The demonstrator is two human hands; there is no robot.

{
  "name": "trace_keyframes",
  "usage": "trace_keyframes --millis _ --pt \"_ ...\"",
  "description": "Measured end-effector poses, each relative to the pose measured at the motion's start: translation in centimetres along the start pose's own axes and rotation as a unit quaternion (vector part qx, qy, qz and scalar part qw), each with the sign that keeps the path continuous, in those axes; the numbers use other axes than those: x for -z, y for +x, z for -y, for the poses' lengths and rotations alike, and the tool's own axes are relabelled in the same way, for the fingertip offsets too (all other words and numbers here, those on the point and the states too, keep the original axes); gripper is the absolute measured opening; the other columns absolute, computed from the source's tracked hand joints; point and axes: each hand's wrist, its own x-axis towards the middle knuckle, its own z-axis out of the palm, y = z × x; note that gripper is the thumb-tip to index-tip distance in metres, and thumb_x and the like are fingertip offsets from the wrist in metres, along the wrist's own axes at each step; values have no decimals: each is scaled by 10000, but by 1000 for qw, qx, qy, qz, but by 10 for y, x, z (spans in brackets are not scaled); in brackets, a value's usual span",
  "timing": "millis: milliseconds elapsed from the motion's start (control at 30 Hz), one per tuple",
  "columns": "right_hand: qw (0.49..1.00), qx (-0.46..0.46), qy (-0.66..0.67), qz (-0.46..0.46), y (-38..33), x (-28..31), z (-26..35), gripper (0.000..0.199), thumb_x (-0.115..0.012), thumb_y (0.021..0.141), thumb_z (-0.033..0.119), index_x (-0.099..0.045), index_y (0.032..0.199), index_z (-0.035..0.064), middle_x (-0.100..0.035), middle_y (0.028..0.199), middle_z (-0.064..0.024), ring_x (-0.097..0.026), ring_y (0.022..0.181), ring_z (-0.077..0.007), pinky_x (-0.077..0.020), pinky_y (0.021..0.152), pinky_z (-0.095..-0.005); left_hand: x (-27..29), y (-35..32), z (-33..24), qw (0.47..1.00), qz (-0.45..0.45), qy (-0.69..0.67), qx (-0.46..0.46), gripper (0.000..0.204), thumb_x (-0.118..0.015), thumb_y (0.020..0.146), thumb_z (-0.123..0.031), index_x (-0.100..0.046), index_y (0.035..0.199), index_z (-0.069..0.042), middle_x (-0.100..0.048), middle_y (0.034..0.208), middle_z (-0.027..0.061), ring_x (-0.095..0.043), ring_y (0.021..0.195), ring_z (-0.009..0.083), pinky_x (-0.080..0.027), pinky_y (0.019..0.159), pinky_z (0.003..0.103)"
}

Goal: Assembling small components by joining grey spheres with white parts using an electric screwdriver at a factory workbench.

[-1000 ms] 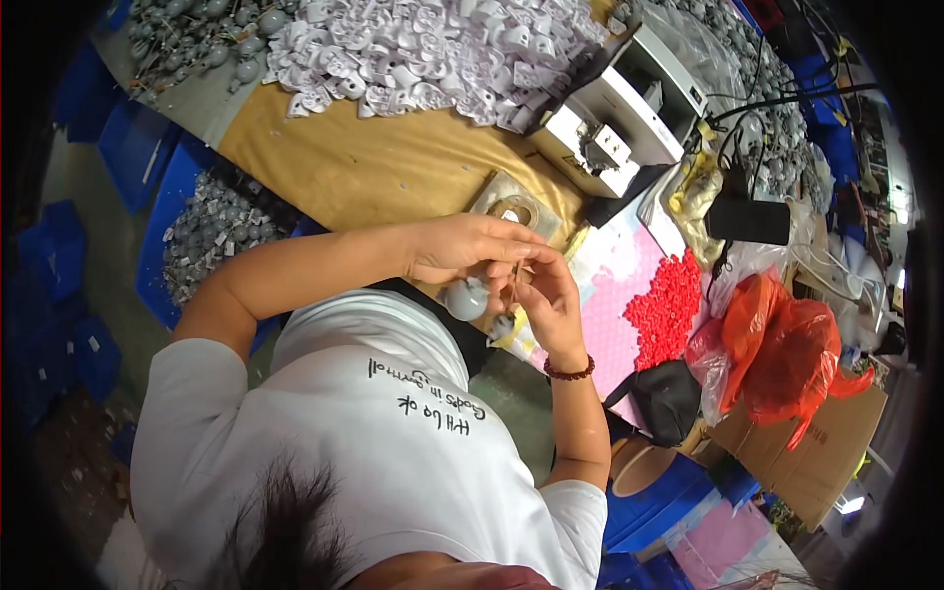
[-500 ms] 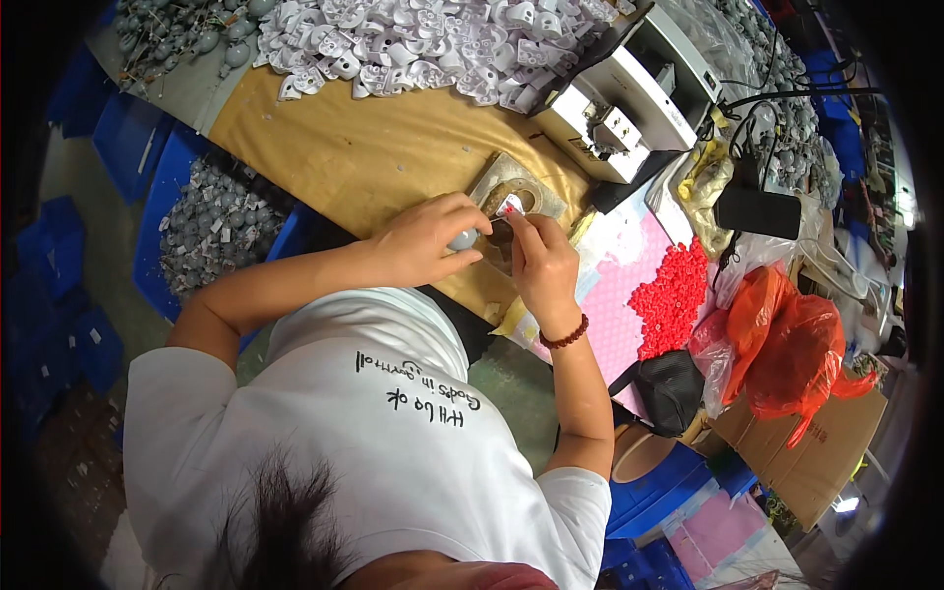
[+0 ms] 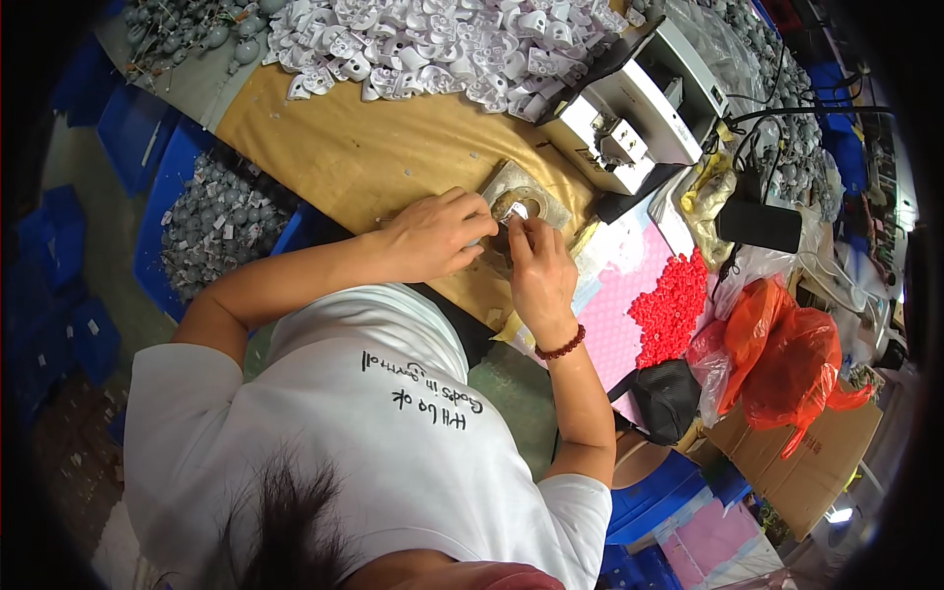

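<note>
"And where's the white part?"

"Right here on the block (image 3: 559, 210), by the brown ring (image 3: 534, 206); inside it or lying over it, I can't tell."

"Fingers?"

"My left hand (image 3: 438, 236) is curled at the block's left, back of the hand up! Whether it grips anything, I can't tell. My right hand (image 3: 543, 275) points in from the block's near side, fingertips drawn narrow, right beside the white part (image 3: 516, 210). Pinching something? Can't tell that either."

"How will it handle?"

"Light, I'd guess, and stiff, like thin plastic. Probably a little slick, and it might crack at a thin edge. I'd take it by the rim, fingertips only, gently, no squeezing across the middle!"

"What can't we see?"

"Plenty! My knuckles cover the block's near edge, the fingertips' undersides are hidden, and the white part's so small and partly covered that its outline is guesswork."
</note>
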Motion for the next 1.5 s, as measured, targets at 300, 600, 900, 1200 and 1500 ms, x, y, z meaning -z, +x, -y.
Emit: trace_keyframes --millis 300,600,900,1200,1500 --pt "998 39 3 57 13 15 -4 390 -613 724 34 -623 1102 -57 -558 958 -113 -592 806 -257 -541 613 -351 -3 2 -2 1000 3 13 3 245 -688 802 -121 -615 1032 -82 -561 1045 87 -567 1005 299 -511 808 415" --pt "997 -21 52 48 14 17 0 361 -618 739 19 -641 1089 -64 -578 953 -125 -642 783 -259 -556 594 -333 -2 7 0 999 -13 46 3 221 -687 784 -111 -617 992 -84 -570 1027 86 -572 988 295 -515 792 420" --pt "992 -13 -53 115 25 15 13 212 -623 749 25 -633 941 -63 -561 908 -127 -649 725 -250 -563 549 -341 -4 7 5 997 -14 70 9 228 -699 756 -70 -624 971 -79 -576 1017 69 -568 938 279 -511 787 399" --pt "989 -31 24 144 33 19 -3 324 -621 742 13 -633 1061 -38 -558 914 -142 -646 652 -286 -543 547 -351 -8 10 15 997 -31 64 -11 233 -698 696 -91 -601 908 -92 -549 974 64 -551 955 267 -493 760 408" --pt "988 -68 -32 138 25 11 14 208 -627 765 36 -636 963 -28 -556 918 -111 -661 761 -240 -550 529 -347 -8 12 15 997 -25 67 -11 297 -696 701 -99 -617 987 -89 -555 1013 73 -535 1005 267 -467 808 398"
